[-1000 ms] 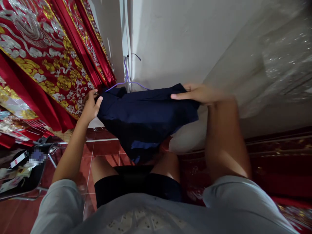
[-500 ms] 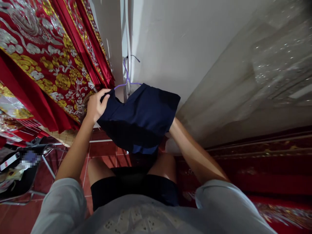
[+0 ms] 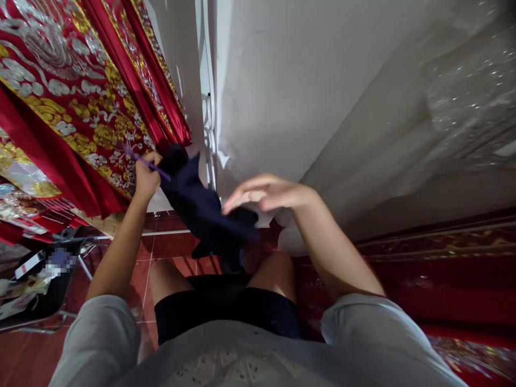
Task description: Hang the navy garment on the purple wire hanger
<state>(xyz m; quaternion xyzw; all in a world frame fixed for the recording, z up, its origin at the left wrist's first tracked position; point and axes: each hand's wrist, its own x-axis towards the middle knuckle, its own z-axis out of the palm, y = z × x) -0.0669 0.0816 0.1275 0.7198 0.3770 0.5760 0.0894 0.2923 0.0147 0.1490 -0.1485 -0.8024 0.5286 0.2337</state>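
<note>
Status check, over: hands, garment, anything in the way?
Left hand gripping purple hanger. Right hand open beside dark blue garment, contact unclear. Garment bunched, blurred. Red embroidered cloth crowding the left side.

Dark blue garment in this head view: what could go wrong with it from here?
The dark blue garment could slip: the left hand seems to hold it by the purple hanger, while the right hand is open, its contact unclear.
The hanger's blurred far end overlaps the embroidered red cloth in view, so it might snag if they are close.
The garment hangs bunched, so it may crease.
</note>
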